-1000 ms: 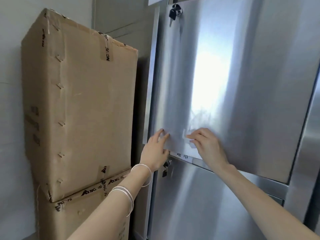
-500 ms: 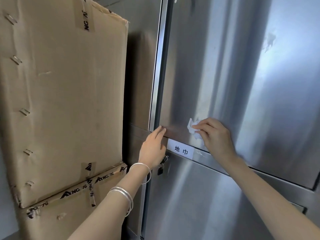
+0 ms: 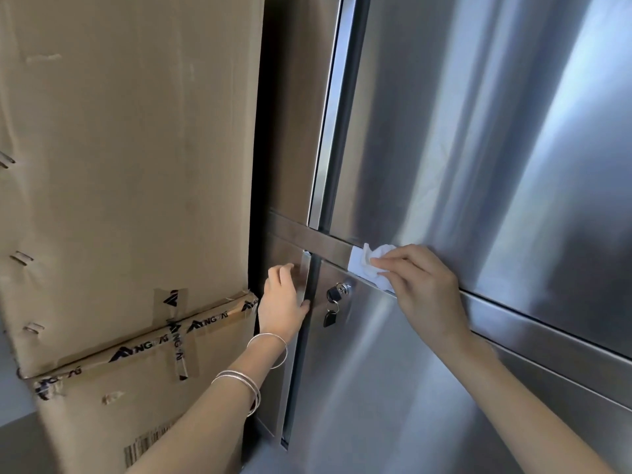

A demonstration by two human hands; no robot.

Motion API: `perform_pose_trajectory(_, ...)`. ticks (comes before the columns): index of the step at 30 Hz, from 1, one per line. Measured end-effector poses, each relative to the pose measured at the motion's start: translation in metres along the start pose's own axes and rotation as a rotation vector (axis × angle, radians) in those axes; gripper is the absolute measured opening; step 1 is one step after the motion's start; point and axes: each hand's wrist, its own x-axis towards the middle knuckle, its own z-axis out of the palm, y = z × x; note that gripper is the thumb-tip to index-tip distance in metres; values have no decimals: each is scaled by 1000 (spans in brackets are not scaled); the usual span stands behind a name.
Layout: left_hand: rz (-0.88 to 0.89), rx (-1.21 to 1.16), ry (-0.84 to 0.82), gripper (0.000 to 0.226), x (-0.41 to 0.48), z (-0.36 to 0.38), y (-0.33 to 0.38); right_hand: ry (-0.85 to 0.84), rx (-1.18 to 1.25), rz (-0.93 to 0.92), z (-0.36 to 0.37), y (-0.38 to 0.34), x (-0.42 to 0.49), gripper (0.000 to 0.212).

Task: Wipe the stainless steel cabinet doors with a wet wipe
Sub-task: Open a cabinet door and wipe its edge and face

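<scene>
Cardboard boxes: 2, stacked: upper box (image 3: 130,165), lower box (image 3: 136,405).
Steel doors: 2: upper door (image 3: 478,131), lower door (image 3: 393,388).
Edge handles: 2: upper handle (image 3: 326,131), lower handle (image 3: 306,268).
Hands: 2: left hand (image 3: 282,299), right hand (image 3: 424,289).
Wipe (image 3: 378,250): 1.
White label (image 3: 355,263): 1.
Lock (image 3: 337,290): 1, with 1 dark key (image 3: 330,318) hanging from it.
Bangles, left wrist: 1 loose bangle (image 3: 268,350), plus a tight bunch (image 3: 239,388). At least 3 in the bunch; exact count unclear.
</scene>
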Motion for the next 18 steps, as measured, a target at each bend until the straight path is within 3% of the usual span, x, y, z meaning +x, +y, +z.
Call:
perform_pose_trajectory(5, -32, 78, -9, 62, -3, 6, 5, -2, 44, 32, 1, -9, -1, 29)
perform_pose_trajectory(9, -38, 213, -33, 42, -9, -4, 1, -19, 91, -6, -7, -30, 2, 27)
perform_pose_trajectory(18, -13, 91, -83, 48, -2, -7, 12, 23, 63, -12, -12, -44, 8, 29)
